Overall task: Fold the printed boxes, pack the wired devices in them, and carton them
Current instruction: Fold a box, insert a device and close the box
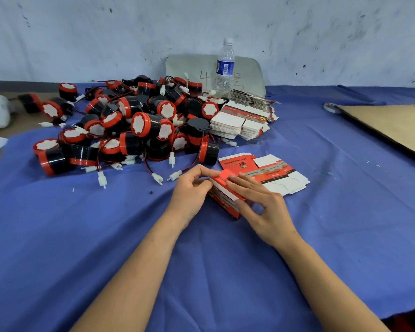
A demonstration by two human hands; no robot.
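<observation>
A red and white printed box (225, 200) stands partly folded on the blue cloth in the middle. My left hand (192, 188) pinches its red end flap from the left. My right hand (261, 207) presses on the box's top and right side, fingers spread. Just behind lies a flat unfolded printed box (273, 173). A big pile of black and red wired devices (130, 125) with white plugs covers the far left. A stack of flat box blanks (242, 121) sits to the right of that pile.
A clear water bottle (224, 65) stands at the back against a grey board. A brown cardboard sheet (391, 125) lies at the far right, with a tape roll (331, 107) beside it. The blue cloth (106, 236) covers the table.
</observation>
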